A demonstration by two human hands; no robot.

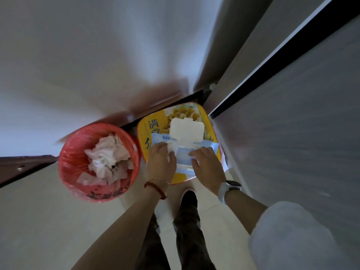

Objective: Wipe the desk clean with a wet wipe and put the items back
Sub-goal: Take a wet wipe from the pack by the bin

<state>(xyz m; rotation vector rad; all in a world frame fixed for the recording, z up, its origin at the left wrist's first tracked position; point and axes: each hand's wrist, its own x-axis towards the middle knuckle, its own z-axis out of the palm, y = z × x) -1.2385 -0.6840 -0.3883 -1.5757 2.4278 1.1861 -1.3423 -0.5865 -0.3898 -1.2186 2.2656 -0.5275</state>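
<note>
A pale blue pack of wet wipes (206,148) lies on a yellow printed box (148,131) on the floor, its white flip lid (187,130) standing open. My left hand (160,164) pinches a white wet wipe (172,148) that sticks out of the pack's opening. My right hand (208,166) presses flat on the front of the pack, fingers spread. The desk is out of view.
A red-lined waste bin (78,172) full of crumpled white tissues stands to the left of the box. A white wall rises behind, a grey cabinet side (292,133) to the right. My legs and a shoe (189,197) stand on the tiled floor below.
</note>
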